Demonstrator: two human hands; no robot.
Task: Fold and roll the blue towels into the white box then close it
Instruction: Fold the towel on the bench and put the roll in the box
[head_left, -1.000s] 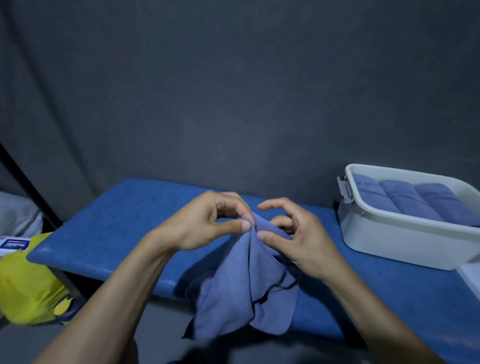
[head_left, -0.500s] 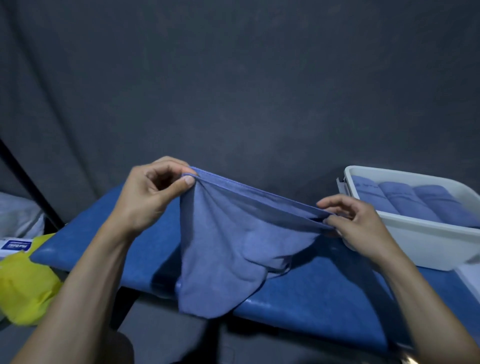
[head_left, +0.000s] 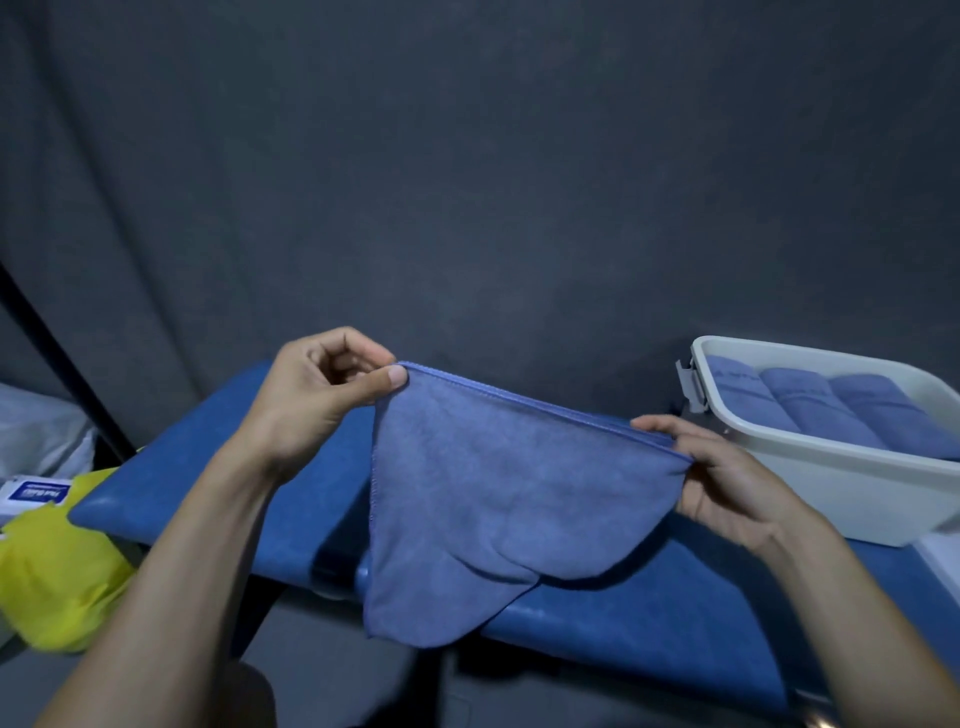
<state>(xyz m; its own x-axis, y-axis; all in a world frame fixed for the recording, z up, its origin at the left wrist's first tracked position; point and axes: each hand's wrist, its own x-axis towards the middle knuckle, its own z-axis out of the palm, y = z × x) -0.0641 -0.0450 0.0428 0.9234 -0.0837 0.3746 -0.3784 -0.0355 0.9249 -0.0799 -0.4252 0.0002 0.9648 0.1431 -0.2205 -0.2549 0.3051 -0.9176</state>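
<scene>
Towel (head_left: 498, 488): held in the air above the near edge of the blue bench (head_left: 649, 613), stretched by its top hem between both hands. The hem slopes down from left to right. The cloth hangs in loose folds, its lowest lobe dropping past the bench's near edge.

Left hand (head_left: 317, 400): raised over the bench's left end, fingers curled, thumb and forefinger pinching the towel's upper left corner.

Right hand (head_left: 727, 483): lower, just beside the box, gripping the towel's right corner; the thumb lies along the hem, the other fingers are behind the cloth and hidden.

Box (head_left: 831, 488): white, lid off, standing at the bench's right end. A grey latch (head_left: 690, 387) hangs at its left wall. Three rolled towels (head_left: 810, 410) lie side by side inside, touching one another.

Off the bench's left end: a yellow bag (head_left: 57, 561) and a white packet (head_left: 34, 493) with a blue label, print too blurred to read. A dark cloth backdrop (head_left: 467, 182) hangs behind the bench.
</scene>
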